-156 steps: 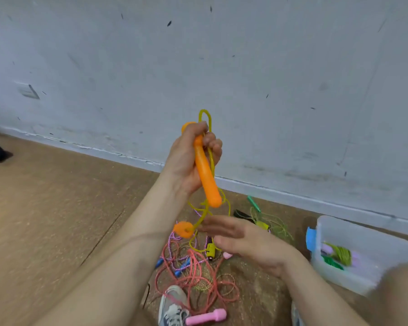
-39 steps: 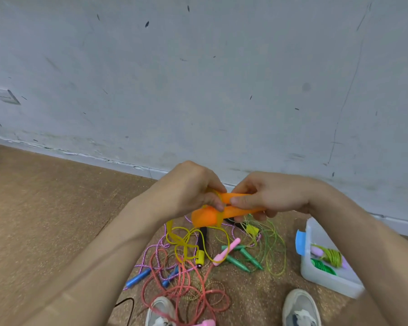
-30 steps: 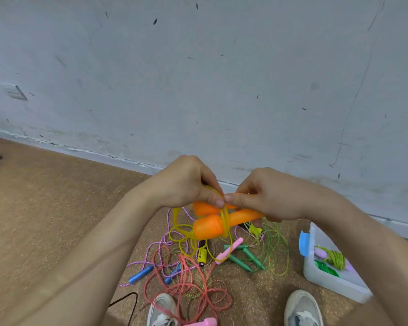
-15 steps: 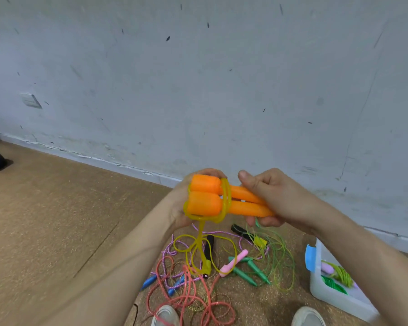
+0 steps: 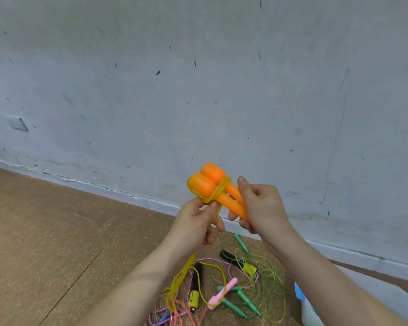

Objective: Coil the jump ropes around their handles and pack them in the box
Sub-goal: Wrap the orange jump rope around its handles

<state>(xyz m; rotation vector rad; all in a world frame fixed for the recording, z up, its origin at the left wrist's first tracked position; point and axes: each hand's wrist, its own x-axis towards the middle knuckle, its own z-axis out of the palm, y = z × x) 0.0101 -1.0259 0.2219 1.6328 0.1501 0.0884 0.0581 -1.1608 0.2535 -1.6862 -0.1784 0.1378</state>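
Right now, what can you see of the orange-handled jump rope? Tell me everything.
The orange-handled jump rope is held in the air. Its two handles, smooth plastic by the look, lie side by side, fat rounded caps up-left, tapering down-right. The translucent yellow cord loops round both just below the caps. The right hand grips the tapered ends; the left hand pinches the cord, whose loose rest trails toward the floor.

The paired handles (image 5: 213,184) are plain bright orange, and the rope (image 5: 219,189) banding them is translucent yellow. The wall (image 5: 198,90) is pale blue-grey flecked with dark specks; the floor (image 5: 45,231) is speckled tan-brown. Below are green handles (image 5: 249,301), a pink handle (image 5: 222,295), a black-and-yellow handle (image 5: 196,285), a purple-and-white braided cord (image 5: 210,260), a light-green cord (image 5: 275,274) and a milky-white box (image 5: 310,314) with a blue clip (image 5: 298,290).
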